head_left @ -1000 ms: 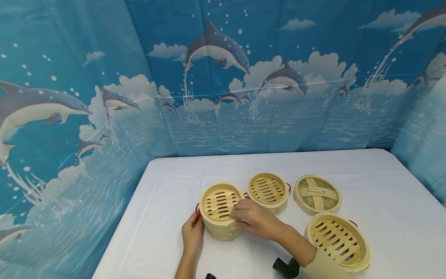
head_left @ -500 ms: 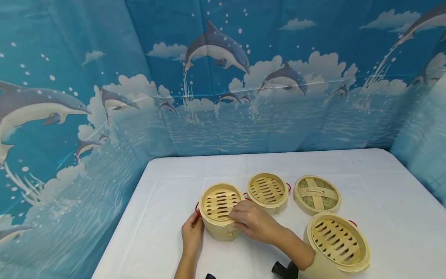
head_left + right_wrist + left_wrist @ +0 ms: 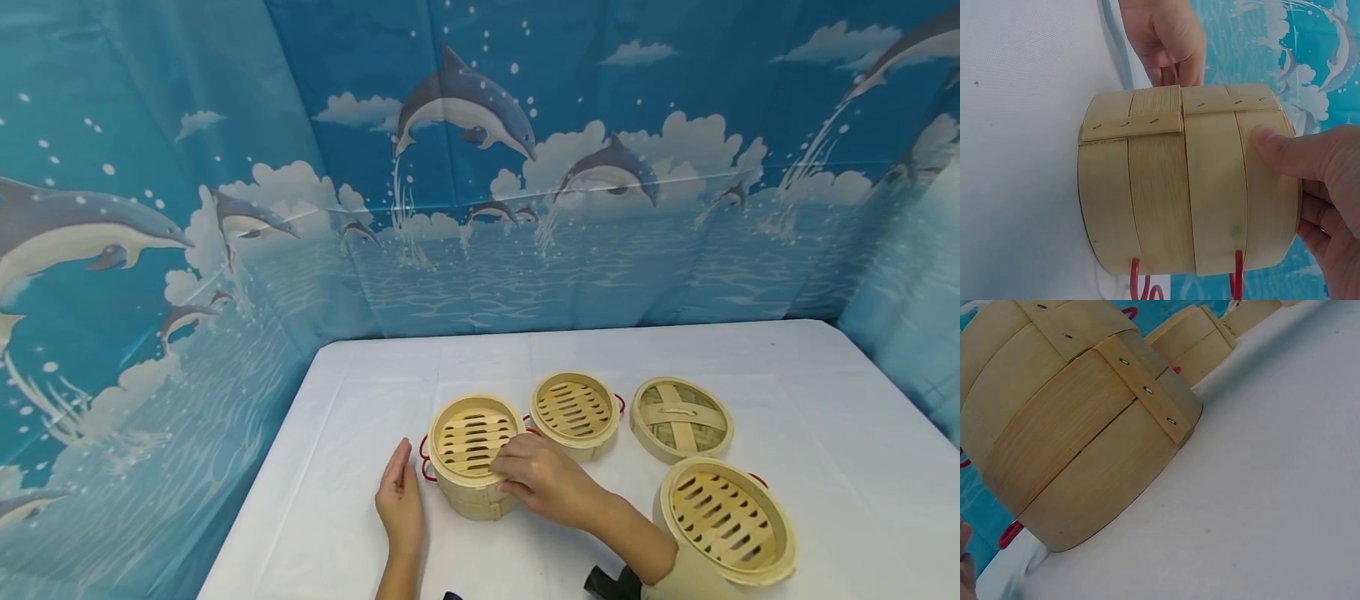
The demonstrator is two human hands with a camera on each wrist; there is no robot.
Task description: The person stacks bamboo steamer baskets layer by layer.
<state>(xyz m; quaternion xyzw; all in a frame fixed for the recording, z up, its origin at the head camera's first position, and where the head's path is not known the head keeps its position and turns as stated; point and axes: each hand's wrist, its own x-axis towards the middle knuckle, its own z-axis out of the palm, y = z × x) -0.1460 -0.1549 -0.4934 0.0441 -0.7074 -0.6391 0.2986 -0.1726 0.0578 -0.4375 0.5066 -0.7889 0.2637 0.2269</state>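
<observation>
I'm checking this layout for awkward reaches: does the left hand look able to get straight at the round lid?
Probably not: the stacked baskets, and the right hand gripping the upper basket, stand between the left hand and the round lid. Going around might work.

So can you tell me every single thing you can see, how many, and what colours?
Stacked steamer baskets: two, pale tan, middle of the table
Back steamer basket: one, pale tan, behind the stack, to its right
Woven lid: one, tan and greenish, right of the back basket
Front-right steamer basket: one, pale tan, nearer than the lid
Loops: several, red, on the baskets' sides
Table: one, white, underneath
Dolphin curtain: sheets uncountable, blue, around the table
Black pieces: two, bottom edge, cut off
Sleeve: one, beige, right arm
Left hand: one, bare, beside the stack
Right hand: one, bare, gripping the upper stacked basket
</observation>
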